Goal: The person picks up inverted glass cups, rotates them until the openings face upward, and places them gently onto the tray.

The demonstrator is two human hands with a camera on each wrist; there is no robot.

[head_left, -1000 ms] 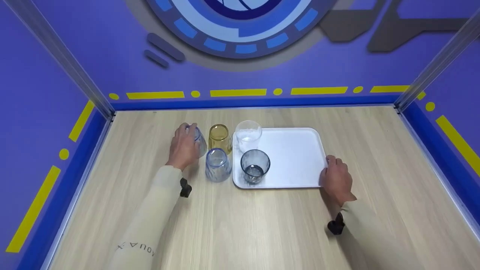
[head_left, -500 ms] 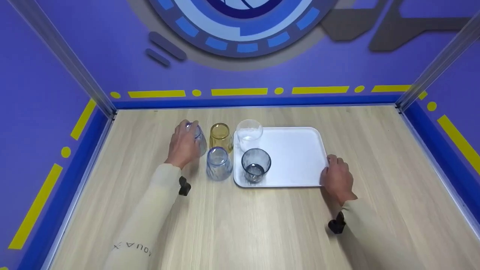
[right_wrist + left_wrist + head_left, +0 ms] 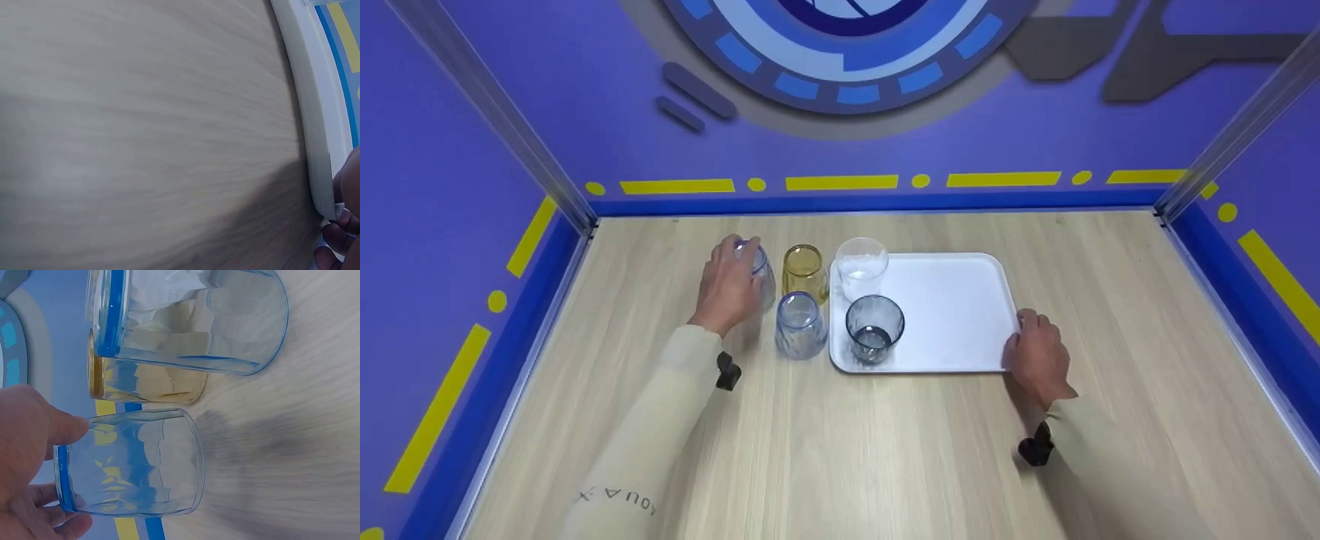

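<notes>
My left hand (image 3: pixel 727 291) holds an upside-down light-blue glass (image 3: pixel 135 464) by its base, the thumb on one side and the fingers on the other. Right of it stand an upside-down amber glass (image 3: pixel 807 276) and, nearer me, a second upside-down blue glass (image 3: pixel 801 330). With its fingers curled at the near right corner, my right hand (image 3: pixel 1039 358) grips the rim of a white tray (image 3: pixel 952 315). On the tray's left end are a clear glass (image 3: pixel 861 271) at the back and a smoky grey glass (image 3: pixel 875 326), mouth up, in front.
The pale wooden table (image 3: pixel 840 457) extends in front of the tray and to both sides. Blue-purple panels (image 3: pixel 885 142) with yellow marks wall it in at the back, left and right. A metal post (image 3: pixel 547 180) rises at the back left corner.
The head view has shifted slightly, so the scene sits a little further right. Both hands keep their hold on the blue glass and the tray.
</notes>
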